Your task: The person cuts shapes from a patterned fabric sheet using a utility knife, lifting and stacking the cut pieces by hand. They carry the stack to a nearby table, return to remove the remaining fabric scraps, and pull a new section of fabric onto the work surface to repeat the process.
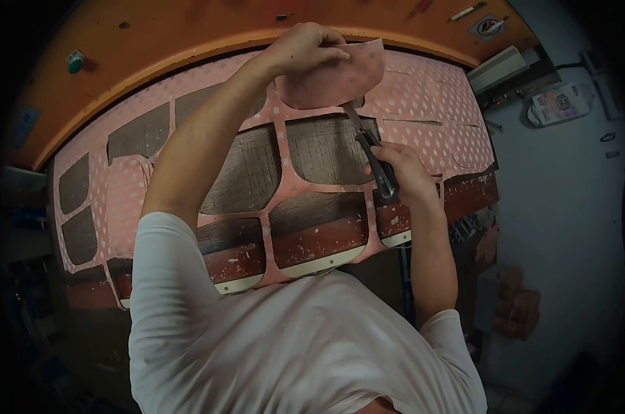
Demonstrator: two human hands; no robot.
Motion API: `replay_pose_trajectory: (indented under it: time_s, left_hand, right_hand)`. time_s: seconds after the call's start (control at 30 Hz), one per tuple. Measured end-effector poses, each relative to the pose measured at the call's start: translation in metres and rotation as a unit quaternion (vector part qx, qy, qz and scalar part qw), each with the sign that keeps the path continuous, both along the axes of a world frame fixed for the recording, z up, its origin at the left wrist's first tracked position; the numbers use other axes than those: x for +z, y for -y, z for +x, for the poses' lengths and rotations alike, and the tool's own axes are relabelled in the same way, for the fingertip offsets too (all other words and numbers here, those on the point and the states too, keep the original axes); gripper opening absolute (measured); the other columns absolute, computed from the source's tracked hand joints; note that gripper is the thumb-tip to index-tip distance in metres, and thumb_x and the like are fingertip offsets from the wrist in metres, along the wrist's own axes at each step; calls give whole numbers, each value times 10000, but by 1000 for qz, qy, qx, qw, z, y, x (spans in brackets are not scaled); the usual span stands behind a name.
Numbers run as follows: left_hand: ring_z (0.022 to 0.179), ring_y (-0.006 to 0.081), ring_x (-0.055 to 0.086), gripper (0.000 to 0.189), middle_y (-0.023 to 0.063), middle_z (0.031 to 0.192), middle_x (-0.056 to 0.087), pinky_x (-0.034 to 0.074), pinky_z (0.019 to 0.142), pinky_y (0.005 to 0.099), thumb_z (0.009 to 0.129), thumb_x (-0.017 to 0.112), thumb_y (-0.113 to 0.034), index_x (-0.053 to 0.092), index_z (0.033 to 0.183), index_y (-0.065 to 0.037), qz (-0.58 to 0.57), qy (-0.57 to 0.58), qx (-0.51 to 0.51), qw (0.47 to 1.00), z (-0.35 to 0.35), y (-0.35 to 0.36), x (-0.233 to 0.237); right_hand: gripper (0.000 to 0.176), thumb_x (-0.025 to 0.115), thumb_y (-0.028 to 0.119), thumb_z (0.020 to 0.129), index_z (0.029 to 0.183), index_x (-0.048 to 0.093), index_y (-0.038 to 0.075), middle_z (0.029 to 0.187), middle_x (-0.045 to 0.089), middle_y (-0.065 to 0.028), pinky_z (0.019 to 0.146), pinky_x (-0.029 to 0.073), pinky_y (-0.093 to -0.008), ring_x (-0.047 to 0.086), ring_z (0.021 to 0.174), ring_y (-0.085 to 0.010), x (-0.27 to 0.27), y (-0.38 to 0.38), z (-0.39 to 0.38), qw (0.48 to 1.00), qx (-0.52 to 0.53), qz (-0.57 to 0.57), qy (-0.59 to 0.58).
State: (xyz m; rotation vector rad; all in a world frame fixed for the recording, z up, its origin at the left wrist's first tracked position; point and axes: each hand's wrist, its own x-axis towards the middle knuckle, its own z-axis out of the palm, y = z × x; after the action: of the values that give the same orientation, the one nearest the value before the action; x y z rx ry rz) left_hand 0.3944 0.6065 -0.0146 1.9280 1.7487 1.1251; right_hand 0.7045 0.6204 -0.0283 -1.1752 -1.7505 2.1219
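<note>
My left hand [308,50] is closed on the upper edge of a pink cut-out piece [326,81], lifting it above the far part of the sheet. In my right hand [405,169] is a utility knife [374,162] with a dark handle. Its blade points up and away from me, with the tip at the lower edge of the lifted piece. Below both hands lies a pink patterned sheet [279,155], with several rounded openings cut through it. Worn, scratched board [326,150] shows in those openings.
Behind the sheet runs an orange machine surface [188,31] with a green button [75,63]. Several pink cut pieces [127,200] are stacked on the left. A white printed bag [559,105] lies on the right, and reddish bundles [516,303] sit lower right.
</note>
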Motion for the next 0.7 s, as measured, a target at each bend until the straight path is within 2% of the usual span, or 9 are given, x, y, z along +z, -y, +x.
replay_pose_trajectory:
  time_s: [0.13,0.23,0.33,0.37,0.47,0.5,0.6,0.63,0.7]
  left_hand:
    - [783,139,625,398,49,834,692,504,728,316,877,743,-328,683,1093,1,34,-42,-5,999,-41,-4,-43]
    - [769,172,630,389,92,851,700,508,707,362,803,779,-331,703,1043,-34,-153,-78,9,985,-66,10,-49]
    - [752,151,595,365,75,804,669,500,694,363,811,772,-321,694,1005,-21,-203,-34,2,979,-68,10,-48]
    - [751,157,600,359,78,802,670,499,693,364,813,769,-314,693,1001,-18,-187,-23,-10,982,-65,7,-46]
    - [745,184,617,341,90,799,675,499,692,372,817,759,-294,690,993,-9,-139,-19,-41,989,-48,-3,-26]
    - [742,197,624,336,98,800,679,500,694,378,816,755,-286,691,993,-8,-127,-39,-46,990,-43,-6,-20]
    - [686,191,587,303,90,746,635,477,655,373,832,751,-267,670,945,3,-108,-110,-59,986,-32,-9,-3]
    - [660,181,565,295,82,718,611,465,636,368,841,751,-262,660,920,7,-106,-135,-63,983,-31,-9,0]
    - [656,201,563,296,99,714,607,463,636,376,832,752,-260,655,905,10,-94,-132,-58,985,-32,-12,-5]
  right_hand:
    - [207,547,185,963,975,629,-6,744,677,-70,530,483,-252,608,597,-110,-12,22,20,1000,-20,10,-18]
    - [214,539,157,967,1048,635,-17,756,663,-52,588,493,-251,618,648,-108,-10,36,43,1000,8,-9,4]
    - [247,544,124,962,1134,628,-33,758,645,-39,630,497,-253,622,700,-104,3,54,48,999,17,15,25]
    - [283,539,102,963,1196,614,-40,752,634,-26,648,492,-260,625,744,-101,13,58,42,997,47,42,44]
    - [245,527,108,971,1156,623,-22,743,627,-10,634,483,-263,616,737,-79,20,67,16,975,111,186,57]
    - [339,570,163,968,1231,596,-49,770,659,-62,616,488,-280,607,685,-114,14,64,7,964,137,220,65]
    - [314,609,175,929,1144,601,-53,666,607,-122,598,480,-318,600,619,-176,26,70,-32,888,203,396,117]
    - [288,619,176,898,1061,580,-59,644,581,-213,610,490,-409,637,615,-312,30,74,-46,872,204,429,113]
    - [272,608,166,892,1047,584,-56,678,598,-249,636,497,-461,647,666,-385,23,76,-69,833,188,509,112]
